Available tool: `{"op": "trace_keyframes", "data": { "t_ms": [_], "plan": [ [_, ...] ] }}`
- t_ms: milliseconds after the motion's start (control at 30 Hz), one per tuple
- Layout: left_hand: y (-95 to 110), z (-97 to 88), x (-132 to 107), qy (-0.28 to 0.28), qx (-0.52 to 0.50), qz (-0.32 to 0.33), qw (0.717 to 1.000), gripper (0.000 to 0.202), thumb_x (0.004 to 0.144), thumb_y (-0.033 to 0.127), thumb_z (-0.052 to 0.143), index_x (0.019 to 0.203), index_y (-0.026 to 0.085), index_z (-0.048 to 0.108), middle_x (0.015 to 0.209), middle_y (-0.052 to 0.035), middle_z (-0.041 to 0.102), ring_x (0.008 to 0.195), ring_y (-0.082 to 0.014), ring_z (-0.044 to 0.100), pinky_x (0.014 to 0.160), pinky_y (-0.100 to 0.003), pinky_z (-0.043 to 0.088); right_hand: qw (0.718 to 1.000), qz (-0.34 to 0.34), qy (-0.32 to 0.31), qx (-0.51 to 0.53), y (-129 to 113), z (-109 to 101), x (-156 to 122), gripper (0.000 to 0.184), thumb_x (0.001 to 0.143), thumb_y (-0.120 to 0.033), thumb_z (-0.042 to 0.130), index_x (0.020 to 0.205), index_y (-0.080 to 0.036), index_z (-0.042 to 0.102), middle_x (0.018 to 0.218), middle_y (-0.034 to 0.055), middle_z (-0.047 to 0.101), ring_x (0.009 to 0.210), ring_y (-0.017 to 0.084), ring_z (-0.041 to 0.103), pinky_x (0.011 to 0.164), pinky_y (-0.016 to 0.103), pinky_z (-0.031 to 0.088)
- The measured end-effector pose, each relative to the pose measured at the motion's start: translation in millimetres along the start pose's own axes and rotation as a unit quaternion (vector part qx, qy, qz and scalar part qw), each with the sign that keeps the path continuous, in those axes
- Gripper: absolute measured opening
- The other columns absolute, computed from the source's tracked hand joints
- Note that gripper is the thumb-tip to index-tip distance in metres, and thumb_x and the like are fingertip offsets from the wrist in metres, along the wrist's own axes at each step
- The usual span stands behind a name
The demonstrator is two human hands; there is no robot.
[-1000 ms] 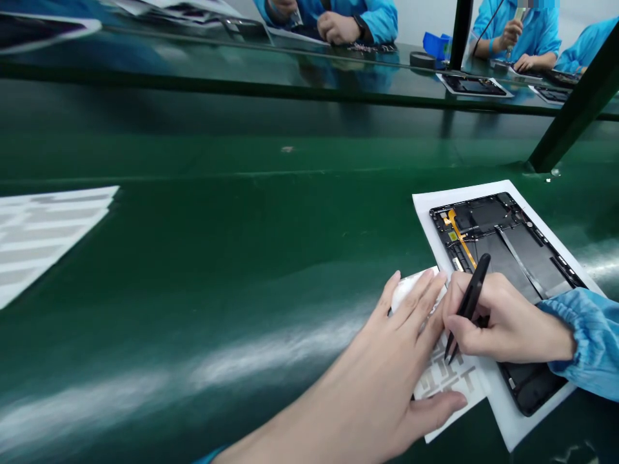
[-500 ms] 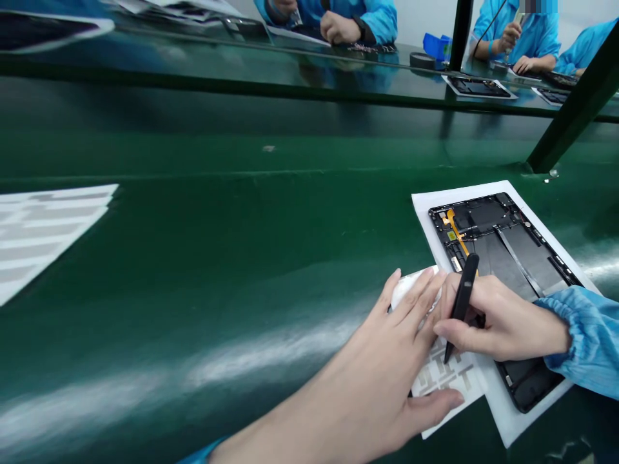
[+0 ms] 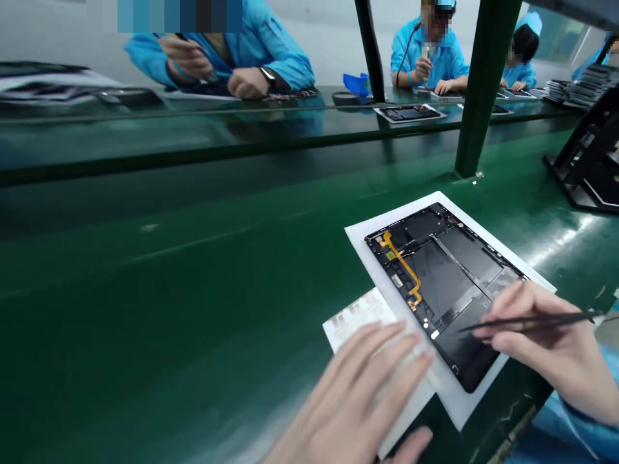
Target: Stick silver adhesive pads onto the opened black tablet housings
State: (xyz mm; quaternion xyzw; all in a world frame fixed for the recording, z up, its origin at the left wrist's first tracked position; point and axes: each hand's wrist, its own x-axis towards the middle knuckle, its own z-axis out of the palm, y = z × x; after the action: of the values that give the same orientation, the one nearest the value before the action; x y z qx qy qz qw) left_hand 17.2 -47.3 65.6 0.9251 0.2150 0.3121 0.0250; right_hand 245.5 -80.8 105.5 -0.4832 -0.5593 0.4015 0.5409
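My right hand (image 3: pixel 536 328) is closed round a pair of black tweezers (image 3: pixel 527 320). Their tips point left over the lower part of an opened tablet housing (image 3: pixel 454 270), black inside with an orange flex cable (image 3: pixel 403 264) along its left side. The housing lies on a white sheet (image 3: pixel 360 235). With fingers spread, my left hand (image 3: pixel 367 386) is over a small white sheet of adhesive pieces (image 3: pixel 360 316), which sits against the left edge of the larger sheet. Whether anything is between the tweezer tips I cannot tell.
A green post (image 3: pixel 483 96) rises behind the housing. At the right stands a black stand (image 3: pixel 590 154). Across the raised ledge, several people in blue work clothes (image 3: pixel 285 51) sit with other tablet housings (image 3: pixel 411 113). A blue box (image 3: pixel 356 84) stands near a second post.
My view has swung right and up. My right hand has moved the tweezers from the adhesive sheet to above the tablet housing. My left hand stays over the adhesive sheet.
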Motion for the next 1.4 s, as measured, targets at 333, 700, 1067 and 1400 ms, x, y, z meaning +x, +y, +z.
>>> {"op": "trace_keyframes", "data": {
  "t_ms": [333, 700, 1067, 1400],
  "plan": [
    [14.7, 10.7, 12.8, -0.098, -0.019, 0.057, 0.993, 0.03, 0.09, 0.039, 0.056, 0.108, 0.016, 0.064, 0.098, -0.0124, 0.068, 0.096, -0.0248, 0.062, 0.09, -0.039, 0.053, 0.982, 0.078, 0.157, -0.066, 29.3, 20.8, -34.8, 0.027, 0.087, -0.035, 0.064, 0.066, -0.02, 0.055, 0.059, -0.0027, 0.053, 0.054, 0.011, 0.052, 0.051, 0.02, 0.044],
    [13.5, 12.0, 15.3, -0.027, -0.043, 0.07, 0.996, 0.02, 0.094, 0.019, 0.046, 0.096, 0.015, 0.066, 0.089, -0.0054, 0.071, 0.09, -0.0187, 0.063, 0.091, -0.031, 0.051, 0.974, 0.082, 0.206, -0.049, 21.4, 36.0, -44.7, 0.026, 0.085, -0.03, 0.064, 0.063, -0.021, 0.054, 0.061, -0.0029, 0.057, 0.058, 0.011, 0.055, 0.056, 0.02, 0.045],
    [13.1, 10.8, 23.3, -0.002, -0.061, 0.056, 0.997, 0.03, 0.098, 0.015, 0.037, 0.091, 0.014, 0.067, 0.087, -0.0027, 0.071, 0.087, -0.0166, 0.064, 0.088, -0.028, 0.051, 0.973, 0.088, 0.204, -0.058, 21.3, 36.5, -44.6, 0.027, 0.084, -0.029, 0.065, 0.061, -0.021, 0.052, 0.059, -0.0012, 0.058, 0.057, 0.013, 0.056, 0.054, 0.023, 0.046],
    [16.1, -3.4, 30.0, -0.12, -0.078, 0.046, 0.989, 0.025, 0.092, 0.008, 0.043, 0.098, 0.012, 0.066, 0.094, -0.006, 0.072, 0.091, -0.0186, 0.065, 0.088, -0.031, 0.055, 0.972, 0.1, 0.201, -0.068, 21.4, 36.7, -47.8, 0.029, 0.085, -0.03, 0.065, 0.062, -0.022, 0.05, 0.06, 0.0004, 0.059, 0.058, 0.014, 0.056, 0.054, 0.024, 0.046]
  ]
}}
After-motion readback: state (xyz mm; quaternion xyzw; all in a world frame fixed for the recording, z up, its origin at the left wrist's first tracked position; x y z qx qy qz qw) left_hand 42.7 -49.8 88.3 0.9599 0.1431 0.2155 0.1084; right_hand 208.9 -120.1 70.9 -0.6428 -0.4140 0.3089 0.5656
